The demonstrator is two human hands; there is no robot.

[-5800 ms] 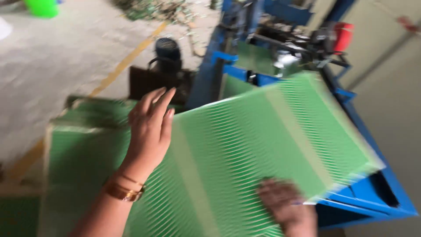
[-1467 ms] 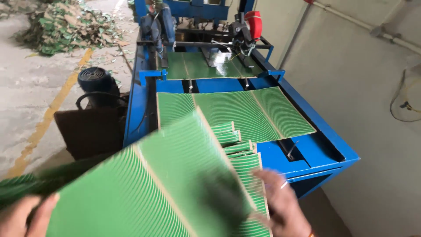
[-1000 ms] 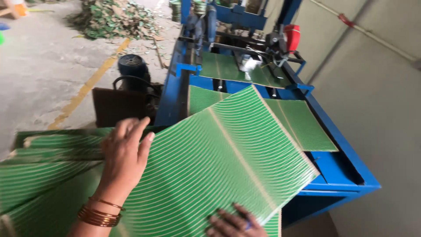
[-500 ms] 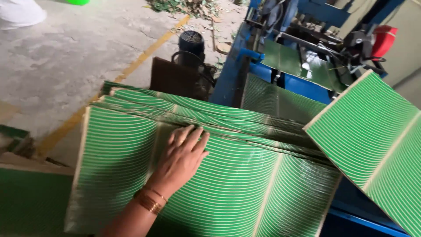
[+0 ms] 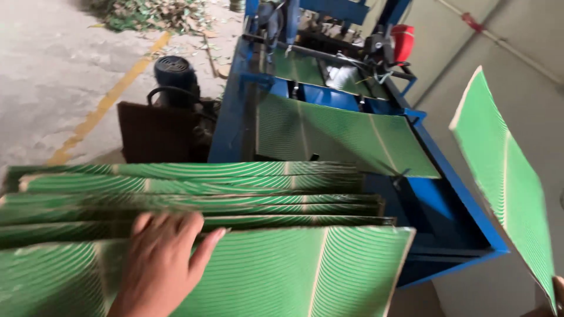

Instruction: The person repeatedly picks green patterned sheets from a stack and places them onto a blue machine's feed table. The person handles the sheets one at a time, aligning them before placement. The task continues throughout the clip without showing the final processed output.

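Note:
My left hand (image 5: pixel 161 267) lies flat, fingers spread, on the top green striped sheet (image 5: pixel 305 270) of a stepped stack of such sheets (image 5: pixel 194 194) in front of me. At the far right a separate green sheet (image 5: pixel 505 176) stands tilted on edge. Only a sliver of my right hand (image 5: pixel 557 290) shows at its lower corner, gripping it. More green sheets (image 5: pixel 335 132) lie on the tray of the blue machine (image 5: pixel 452 205) behind the stack.
A dark motor (image 5: pixel 173 73) on a brown box (image 5: pixel 155 132) stands left of the machine. A red part (image 5: pixel 402 41) sits at the machine's back. A yellow floor line (image 5: pixel 106 103) and a pile of green scraps (image 5: pixel 155 12) lie beyond.
The sheet in my right hand has swung further right and tipped up on edge. My left hand stays flat on the stack, and my view has shifted towards the machine.

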